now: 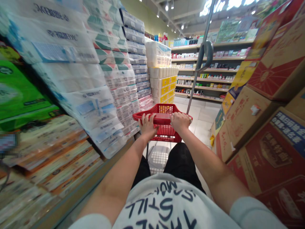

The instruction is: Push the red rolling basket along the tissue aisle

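Note:
A red plastic shopping cart stands right in front of my body, its grid basket open at the top. My left hand lies over the left part of the cart's handle, fingers hooked across the bar and thumb below. On the right part, my right hand is wrapped round the same handle in a closed grip. A thin metal pole rises at the cart's right side, with a grey loop on it. The inside of the basket is partly hidden by the handle.
Tall stacks of wrapped tissue packs line the left, above a low ledge. Cardboard cartons are piled close on the right. Pale floor tiles lead between them to shelves of small goods at the back.

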Demonstrator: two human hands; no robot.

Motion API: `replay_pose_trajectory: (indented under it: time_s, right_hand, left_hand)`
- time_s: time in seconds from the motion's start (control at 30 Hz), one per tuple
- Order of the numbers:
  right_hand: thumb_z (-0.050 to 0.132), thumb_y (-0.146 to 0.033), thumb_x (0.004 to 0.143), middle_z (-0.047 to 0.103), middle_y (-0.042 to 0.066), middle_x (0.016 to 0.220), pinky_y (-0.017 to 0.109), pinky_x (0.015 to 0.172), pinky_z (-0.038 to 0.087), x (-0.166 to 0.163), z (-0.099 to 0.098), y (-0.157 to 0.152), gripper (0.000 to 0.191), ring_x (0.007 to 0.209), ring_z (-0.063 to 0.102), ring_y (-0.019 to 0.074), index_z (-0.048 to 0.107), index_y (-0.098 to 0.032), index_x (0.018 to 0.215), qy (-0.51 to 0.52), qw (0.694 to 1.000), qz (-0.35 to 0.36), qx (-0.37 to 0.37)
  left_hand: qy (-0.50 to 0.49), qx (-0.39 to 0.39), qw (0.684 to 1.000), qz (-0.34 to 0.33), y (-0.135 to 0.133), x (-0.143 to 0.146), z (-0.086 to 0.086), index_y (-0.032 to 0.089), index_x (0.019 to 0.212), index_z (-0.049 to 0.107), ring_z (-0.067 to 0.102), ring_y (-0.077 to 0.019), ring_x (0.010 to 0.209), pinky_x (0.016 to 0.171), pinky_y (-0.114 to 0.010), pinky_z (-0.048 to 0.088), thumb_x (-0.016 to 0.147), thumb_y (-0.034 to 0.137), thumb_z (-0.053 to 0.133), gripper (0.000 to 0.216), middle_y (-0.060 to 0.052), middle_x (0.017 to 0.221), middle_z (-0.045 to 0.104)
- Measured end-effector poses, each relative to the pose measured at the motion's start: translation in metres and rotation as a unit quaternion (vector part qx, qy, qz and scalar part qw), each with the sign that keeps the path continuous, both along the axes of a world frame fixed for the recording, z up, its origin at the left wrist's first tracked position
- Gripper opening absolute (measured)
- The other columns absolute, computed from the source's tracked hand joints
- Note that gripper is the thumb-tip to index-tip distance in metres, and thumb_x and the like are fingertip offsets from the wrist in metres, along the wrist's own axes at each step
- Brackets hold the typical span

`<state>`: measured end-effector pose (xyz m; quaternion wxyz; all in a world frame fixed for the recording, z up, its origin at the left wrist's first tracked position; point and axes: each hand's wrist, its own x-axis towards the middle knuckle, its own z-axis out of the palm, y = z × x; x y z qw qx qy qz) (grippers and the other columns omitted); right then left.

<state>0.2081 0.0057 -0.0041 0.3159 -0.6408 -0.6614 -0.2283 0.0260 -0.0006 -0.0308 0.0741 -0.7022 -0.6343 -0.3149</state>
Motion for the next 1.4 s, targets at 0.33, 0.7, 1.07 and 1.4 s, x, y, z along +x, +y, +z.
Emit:
replay_pose_trajectory:
  time_s: [0.33,0.7,1.07,1.4]
  right_hand:
    - [0.043,-0.033,0.091,0.068,0.008,0.084,0.035,0.074,0.027,-0.001,-0.002,-0.004,0.026,0.080,0.057,0.0222,0.064,-0.019,0.083,-0.013,1.000,0.010,0.018]
    - [0.041,-0.034,0.092,0.068,0.008,0.084,0.034,0.075,0.027,0.002,-0.003,-0.008,0.029,0.080,0.057,0.0216,0.064,-0.018,0.083,-0.006,1.000,0.009,0.018]
    - [0.041,-0.033,0.092,0.068,0.007,0.086,0.033,0.077,0.028,0.009,-0.001,-0.009,0.029,0.083,0.057,0.0212,0.064,-0.019,0.081,-0.009,1.000,0.018,0.006]
    - [0.038,-0.034,0.093,0.069,0.006,0.087,0.034,0.079,0.028,0.011,-0.001,-0.008,0.031,0.084,0.058,0.0210,0.063,-0.020,0.082,-0.007,0.999,0.032,0.003]
  left_hand:
    - [0.026,0.085,0.996,-0.010,0.001,-0.008,-0.006,0.029,0.138,0.044,0.030,-0.0290,0.135,0.114,-0.051,0.011,0.083,0.042,0.055,0.057,-0.009,0.141,0.045]
    - [0.026,0.093,0.995,0.000,-0.010,-0.003,-0.009,0.028,0.138,0.043,0.025,-0.0297,0.139,0.115,-0.053,0.009,0.083,0.048,0.053,0.060,-0.009,0.144,0.042]
    - [0.175,0.042,0.979,-0.091,-0.019,-0.008,0.023,0.012,0.137,0.043,0.044,-0.0329,0.129,0.110,-0.046,0.030,0.083,0.045,0.057,0.065,-0.018,0.143,0.046]
    - [0.302,-0.017,0.944,-0.131,-0.023,-0.003,0.048,0.008,0.137,0.042,0.053,-0.0348,0.111,0.083,-0.042,0.048,0.088,0.042,0.051,0.061,-0.025,0.127,0.053]
